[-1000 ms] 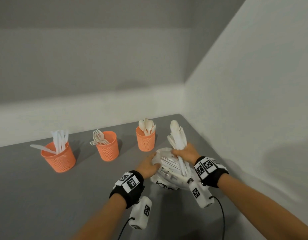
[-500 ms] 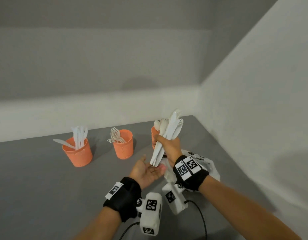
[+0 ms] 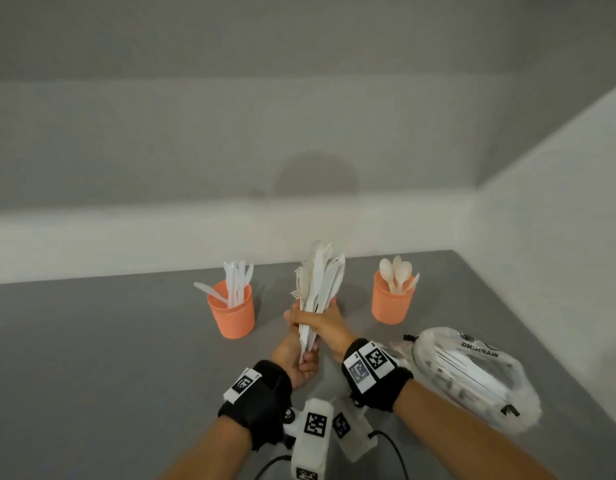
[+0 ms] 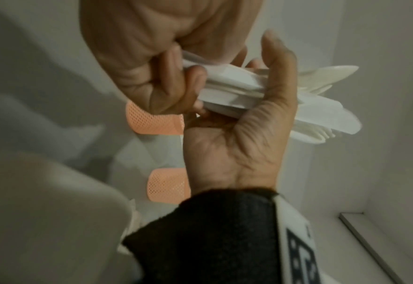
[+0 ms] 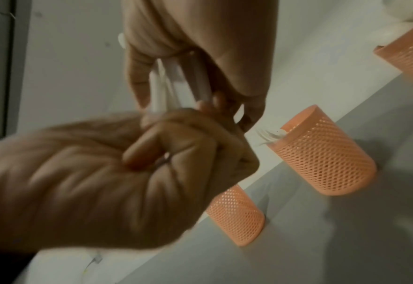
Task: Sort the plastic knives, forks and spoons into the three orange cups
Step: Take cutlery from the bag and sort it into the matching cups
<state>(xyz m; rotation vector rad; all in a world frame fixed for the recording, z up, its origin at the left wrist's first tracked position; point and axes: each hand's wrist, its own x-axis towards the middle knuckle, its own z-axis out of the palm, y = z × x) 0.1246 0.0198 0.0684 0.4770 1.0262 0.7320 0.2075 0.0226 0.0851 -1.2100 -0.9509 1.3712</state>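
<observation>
Standing toward the counter's (image 3: 92, 341) back edge, the knife cup (image 3: 232, 315) and spoon cup (image 3: 391, 304) flank a mixed cutlery bundle (image 3: 320, 285), newly lifted from the bag (image 3: 473, 372) near the right edge. Left hand (image 3: 296, 360) pinches its handles, right hand (image 3: 322, 323) wraps them; sorting can resume.

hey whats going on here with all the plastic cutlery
A person is sorting plastic cutlery into three orange cups on a grey table. The right hand grips a mixed bundle of cutlery upright, and the left hand holds its lower ends. The left cup holds knives, the right cup spoons. A plastic bag with more lies at right.
</observation>
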